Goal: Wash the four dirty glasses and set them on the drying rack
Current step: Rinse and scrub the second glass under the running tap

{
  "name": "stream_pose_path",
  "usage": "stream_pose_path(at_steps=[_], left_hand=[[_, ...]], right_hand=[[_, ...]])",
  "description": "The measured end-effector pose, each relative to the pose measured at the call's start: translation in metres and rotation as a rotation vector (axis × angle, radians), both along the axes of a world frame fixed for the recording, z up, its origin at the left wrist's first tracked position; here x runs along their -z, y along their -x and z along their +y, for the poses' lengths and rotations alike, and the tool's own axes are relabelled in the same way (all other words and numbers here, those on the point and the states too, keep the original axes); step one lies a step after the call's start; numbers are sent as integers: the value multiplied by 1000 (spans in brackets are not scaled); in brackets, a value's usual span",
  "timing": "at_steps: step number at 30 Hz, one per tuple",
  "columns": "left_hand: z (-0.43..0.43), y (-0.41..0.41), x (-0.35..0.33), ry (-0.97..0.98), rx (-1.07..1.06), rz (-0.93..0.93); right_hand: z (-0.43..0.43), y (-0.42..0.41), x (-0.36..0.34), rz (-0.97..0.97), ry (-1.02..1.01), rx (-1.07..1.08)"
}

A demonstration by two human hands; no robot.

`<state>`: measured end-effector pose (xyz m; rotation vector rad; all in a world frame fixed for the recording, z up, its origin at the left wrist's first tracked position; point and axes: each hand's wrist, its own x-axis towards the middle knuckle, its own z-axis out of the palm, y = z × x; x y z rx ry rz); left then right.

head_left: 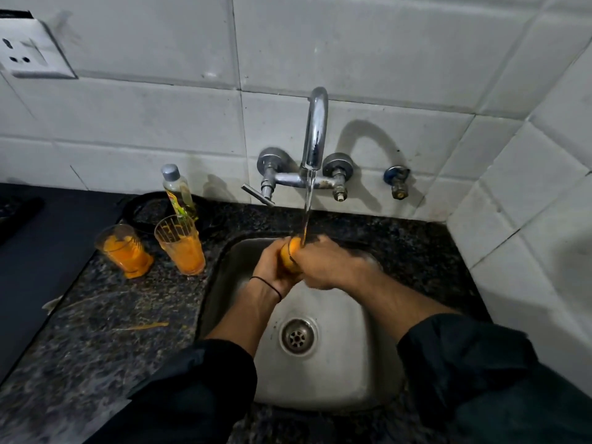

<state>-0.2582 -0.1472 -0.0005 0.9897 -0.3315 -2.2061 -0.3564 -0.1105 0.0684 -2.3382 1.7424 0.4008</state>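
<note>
Over the steel sink (358, 373) I hold an orange-smeared glass (290, 256) under the running tap (315, 129). My left hand (272, 267) grips the glass from the left. My right hand (326, 264) wraps over it from the right and is blurred. Water falls onto the glass rim. Most of the glass is hidden by my fingers. Two more dirty glasses stand on the granite counter left of the sink, one (126, 251) further left, one (181, 245) nearer the basin. Both have orange residue inside.
A clear bottle of dish liquid (177, 190) stands behind the glasses by the tiled wall. A black ring-shaped object (141, 208) lies behind them. A dark surface (38, 251) borders the counter on the left. The drain (298, 336) sits mid-basin. A wall socket (30, 51) is upper left.
</note>
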Motion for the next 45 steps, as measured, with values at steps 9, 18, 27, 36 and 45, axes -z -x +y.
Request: stream_pose_path(at_steps=[9, 18, 27, 36, 45], left_hand=[[-9, -7, 17, -122, 103, -40], [-9, -9, 19, -172, 83, 21], [-4, -5, 24, -92, 93, 46], [-6, -9, 32, -117, 34, 44], [-12, -15, 26, -112, 108, -77]], right_hand=[[8, 8, 15, 57, 147, -127], [-2, 5, 24, -50, 113, 123], [-5, 12, 42, -300, -46, 403], [4, 1, 39, -191, 156, 134], [4, 2, 60, -254, 216, 176]])
